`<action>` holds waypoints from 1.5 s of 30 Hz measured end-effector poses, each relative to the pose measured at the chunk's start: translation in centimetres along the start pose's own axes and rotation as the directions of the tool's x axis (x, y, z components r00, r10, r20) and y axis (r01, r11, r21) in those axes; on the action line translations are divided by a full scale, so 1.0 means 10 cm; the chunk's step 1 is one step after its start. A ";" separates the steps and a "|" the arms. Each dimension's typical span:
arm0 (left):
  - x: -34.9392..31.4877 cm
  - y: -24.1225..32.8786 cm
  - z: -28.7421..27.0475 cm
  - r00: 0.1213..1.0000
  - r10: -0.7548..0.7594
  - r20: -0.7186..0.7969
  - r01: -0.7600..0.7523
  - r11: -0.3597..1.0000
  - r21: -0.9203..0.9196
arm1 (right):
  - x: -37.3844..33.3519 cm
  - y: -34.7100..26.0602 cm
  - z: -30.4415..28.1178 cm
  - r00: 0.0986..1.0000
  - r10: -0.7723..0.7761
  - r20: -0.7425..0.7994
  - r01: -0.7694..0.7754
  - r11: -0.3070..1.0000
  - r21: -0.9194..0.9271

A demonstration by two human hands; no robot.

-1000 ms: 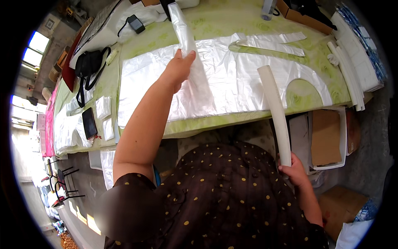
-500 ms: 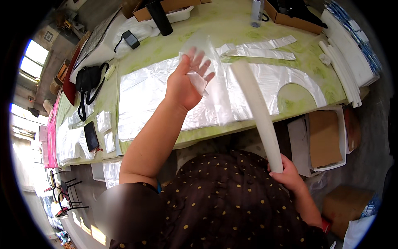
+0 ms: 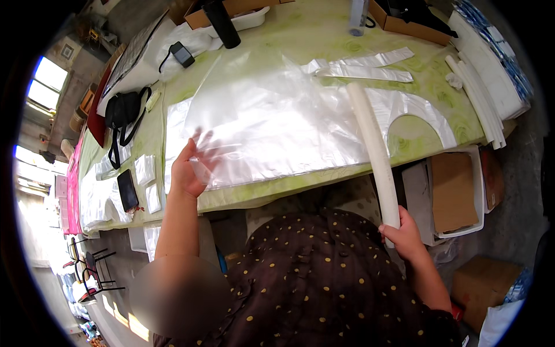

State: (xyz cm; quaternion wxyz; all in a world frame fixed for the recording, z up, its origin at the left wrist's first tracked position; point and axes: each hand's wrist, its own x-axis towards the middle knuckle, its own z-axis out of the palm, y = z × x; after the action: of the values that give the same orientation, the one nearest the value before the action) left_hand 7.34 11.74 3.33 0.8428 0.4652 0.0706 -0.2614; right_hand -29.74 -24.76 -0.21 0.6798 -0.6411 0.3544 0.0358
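Note:
My left hand (image 3: 189, 168) holds the near left edge of a clear plastic sheet (image 3: 272, 115) and lifts it over the green table (image 3: 243, 199). The sheet spreads from my hand toward the far middle of the table, above other flat plastic lying there. My right hand (image 3: 404, 234) grips the lower end of a long white roll (image 3: 373, 147), which slants up over the table's front edge. A plastic piece with a curved cutout (image 3: 416, 113) lies to the right of the roll.
A dark bottle (image 3: 222, 23), cardboard boxes (image 3: 413, 17) and a small black device (image 3: 182, 55) stand at the far side. A black bag (image 3: 121, 113) and phone (image 3: 127, 191) lie left. White rolls (image 3: 477, 101) rest at the right edge. Boxes (image 3: 454, 191) sit on the floor.
My left hand has drawn back from the table's middle to its near left edge, pulling the clear sheet open and wide. The white roll has tilted more upright; my right hand stays low.

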 end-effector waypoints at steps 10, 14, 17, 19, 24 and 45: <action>0.04 0.12 -0.11 0.996 -0.069 -0.063 0.078 0.983 0.163 | 0.30 -0.59 0.50 0.915 0.033 0.401 0.079 0.962 -0.261; 0.05 0.17 -0.17 0.993 -0.088 -0.072 0.102 0.970 0.222 | 0.55 -0.52 0.61 0.932 0.131 0.338 -0.187 0.973 0.137; 0.07 0.23 -0.46 0.992 -0.095 -0.081 0.109 0.974 0.200 | 0.57 -0.58 0.52 0.998 0.052 -0.029 -0.034 0.895 0.445; 0.04 0.25 -0.48 0.988 -0.095 -0.121 0.116 0.977 0.181 | 0.52 -0.57 0.40 0.967 -0.011 -0.256 0.159 0.808 0.567; 0.15 0.41 -0.61 0.937 0.222 -0.271 0.022 0.733 0.679 | 0.29 -0.54 0.35 0.900 -0.168 -0.402 0.371 0.779 0.505; -0.11 0.95 -0.61 0.954 0.038 -0.297 0.276 0.280 0.919 | 0.34 -0.31 0.18 0.925 -0.123 -0.359 0.330 0.729 0.599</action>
State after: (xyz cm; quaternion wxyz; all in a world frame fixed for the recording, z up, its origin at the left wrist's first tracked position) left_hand 11.97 21.23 7.46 0.3594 0.8977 0.0461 -0.2506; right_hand -24.90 -25.09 0.50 0.7978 -0.4019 0.3598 -0.2694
